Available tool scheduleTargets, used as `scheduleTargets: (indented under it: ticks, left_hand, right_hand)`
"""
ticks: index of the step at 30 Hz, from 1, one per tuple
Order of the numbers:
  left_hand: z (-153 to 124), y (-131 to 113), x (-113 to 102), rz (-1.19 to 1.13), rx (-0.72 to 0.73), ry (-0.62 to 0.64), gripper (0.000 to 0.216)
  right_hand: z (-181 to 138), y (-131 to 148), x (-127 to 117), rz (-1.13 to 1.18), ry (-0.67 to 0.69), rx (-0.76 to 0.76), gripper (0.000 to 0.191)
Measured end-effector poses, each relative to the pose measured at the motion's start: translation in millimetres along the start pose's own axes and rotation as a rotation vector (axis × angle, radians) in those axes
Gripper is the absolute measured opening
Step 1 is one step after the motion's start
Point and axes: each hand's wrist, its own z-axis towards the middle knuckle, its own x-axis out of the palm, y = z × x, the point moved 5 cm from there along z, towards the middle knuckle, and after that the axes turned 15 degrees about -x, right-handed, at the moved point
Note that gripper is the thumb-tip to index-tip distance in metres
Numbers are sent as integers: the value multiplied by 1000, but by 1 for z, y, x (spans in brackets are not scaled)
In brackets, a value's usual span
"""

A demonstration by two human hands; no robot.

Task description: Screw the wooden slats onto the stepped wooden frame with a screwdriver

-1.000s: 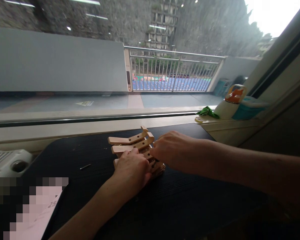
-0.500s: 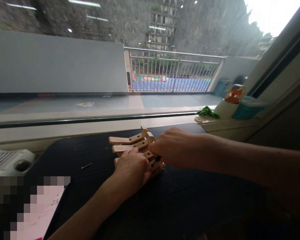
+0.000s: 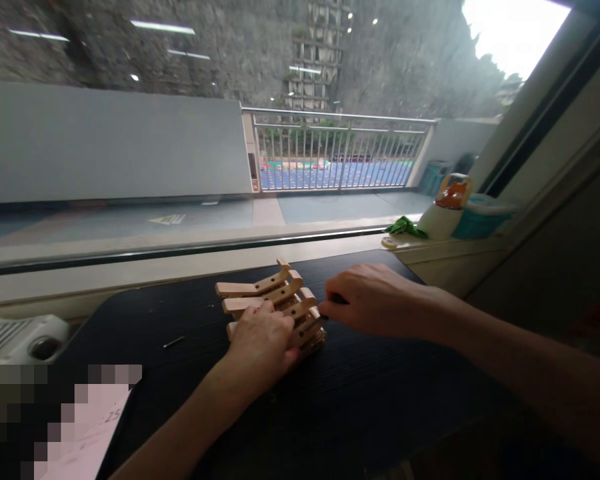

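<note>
A wooden assembly point(image 3: 260, 288) of stacked slats is held down on the black counter point(image 3: 380, 400) under the left hand point(image 3: 263, 340), which is laid palm-down with its fingers curled over the near slats; the free slat ends are seen beyond and to the left of that hand. The right hand point(image 3: 375, 300) is clenched around a small dark tool point(image 3: 330, 303), whose kind cannot be told, just right of the left hand's fingertips at the assembly's end. A thin metal pin point(image 3: 173, 342) is seen left of the left hand, well apart.
</note>
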Motion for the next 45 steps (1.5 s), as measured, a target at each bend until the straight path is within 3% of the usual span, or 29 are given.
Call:
scheduleTargets:
  ticks: [3,9,16,23,33,45]
  left_hand:
    - [-3,-2,-3,-8,38,-14,21]
    - [-5,-5,-7,16,42,-11,21]
    - [-2,-1,1,9,14,5,23]
    - [-1,4,2,-1,31,6,20]
    - [-10,-5,1,-10,147,36,21]
    - [-7,1,6,-102,164,36,20]
  right_hand:
    - [-19,-6,3,33,-16,82,31]
    - [-26,-4,11,44,-16,77,28]
    - [-2,17,8,-5,1,-150,19]
    - [16,26,10,4,67,-183,19]
    - [9,31,10,29,118,-260,16]
    - [1,30,12,99,123,-345,15]
